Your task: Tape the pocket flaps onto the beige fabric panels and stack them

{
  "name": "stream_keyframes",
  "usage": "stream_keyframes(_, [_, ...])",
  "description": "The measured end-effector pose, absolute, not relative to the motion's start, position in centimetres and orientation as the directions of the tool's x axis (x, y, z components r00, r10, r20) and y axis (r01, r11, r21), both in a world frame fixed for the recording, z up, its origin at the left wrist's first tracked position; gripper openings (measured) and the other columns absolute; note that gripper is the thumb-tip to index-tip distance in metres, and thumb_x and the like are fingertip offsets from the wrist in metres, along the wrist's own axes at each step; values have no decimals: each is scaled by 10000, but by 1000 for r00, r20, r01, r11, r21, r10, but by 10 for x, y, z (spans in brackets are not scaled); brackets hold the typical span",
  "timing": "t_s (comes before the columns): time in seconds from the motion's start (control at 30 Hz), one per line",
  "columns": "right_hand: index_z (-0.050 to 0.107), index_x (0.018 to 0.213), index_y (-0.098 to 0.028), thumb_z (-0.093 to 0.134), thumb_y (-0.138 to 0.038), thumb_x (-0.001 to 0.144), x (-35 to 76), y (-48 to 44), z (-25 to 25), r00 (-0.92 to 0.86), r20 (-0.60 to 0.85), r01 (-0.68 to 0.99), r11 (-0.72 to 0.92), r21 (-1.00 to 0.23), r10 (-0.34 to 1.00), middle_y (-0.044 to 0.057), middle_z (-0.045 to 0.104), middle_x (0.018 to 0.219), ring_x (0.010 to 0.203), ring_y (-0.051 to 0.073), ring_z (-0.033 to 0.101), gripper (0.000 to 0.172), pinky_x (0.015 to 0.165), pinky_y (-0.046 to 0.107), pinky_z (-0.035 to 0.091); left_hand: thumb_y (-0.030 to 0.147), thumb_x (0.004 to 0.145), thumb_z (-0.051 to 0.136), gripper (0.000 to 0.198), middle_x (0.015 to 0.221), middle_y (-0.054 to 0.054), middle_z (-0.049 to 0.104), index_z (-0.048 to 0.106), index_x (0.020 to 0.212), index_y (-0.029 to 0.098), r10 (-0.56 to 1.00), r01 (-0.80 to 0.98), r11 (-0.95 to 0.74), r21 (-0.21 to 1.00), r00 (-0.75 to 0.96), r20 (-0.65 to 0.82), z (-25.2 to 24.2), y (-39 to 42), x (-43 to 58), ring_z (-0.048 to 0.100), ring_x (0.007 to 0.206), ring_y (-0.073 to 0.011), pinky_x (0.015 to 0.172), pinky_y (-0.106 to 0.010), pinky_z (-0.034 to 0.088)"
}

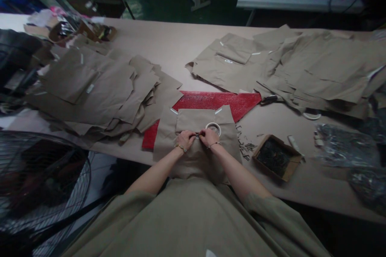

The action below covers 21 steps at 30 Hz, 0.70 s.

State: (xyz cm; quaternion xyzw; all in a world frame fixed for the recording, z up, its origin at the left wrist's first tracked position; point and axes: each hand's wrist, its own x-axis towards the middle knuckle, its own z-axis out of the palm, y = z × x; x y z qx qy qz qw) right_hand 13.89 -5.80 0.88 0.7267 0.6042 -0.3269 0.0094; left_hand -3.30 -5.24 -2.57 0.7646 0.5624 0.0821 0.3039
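Both hands pinching: left hand (184, 139), right hand (211, 137) | small metal piece (197, 135) | tan cloth panel (164, 140), flat

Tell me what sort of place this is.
Most likely a garment workshop. Stacks of cut khaki fabric panels lie on a long paper-covered cutting table, and the left hand and right hand pinch a small metal fitting on another panel.

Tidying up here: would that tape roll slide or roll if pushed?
The tape roll lies flat on the khaki cloth, so a push probably slides it. Its thin ring looks light; stood on edge, it would likely roll.
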Motion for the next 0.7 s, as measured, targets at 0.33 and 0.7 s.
stream_keyframes(0.33, [802, 1018, -266, 641, -289, 883, 135, -47, 18, 81, -547, 908, -288, -304, 833, 73, 764, 1071, 971, 221, 695, 212, 782, 267, 476, 304, 944, 627, 187, 1043, -63, 697, 786, 1019, 238, 901, 876, -180, 448, 329, -282, -22, -50, -29, 607, 1017, -213, 900, -307, 483])
stream_keyframes(0.7, [805, 993, -265, 784, -445, 786, 157, -18, 12, -63, -637, 920, -203, -336, 768, 18, 752, 854, 748, 148, 650, 275, 666, 222, 423, 339, 959, 612, 204, 1028, -62, 684, 789, 1002, 249, 874, 878, -202, 433, 361, -325, -17, -47, -29, 610, 1014, -207, 912, -300, 495])
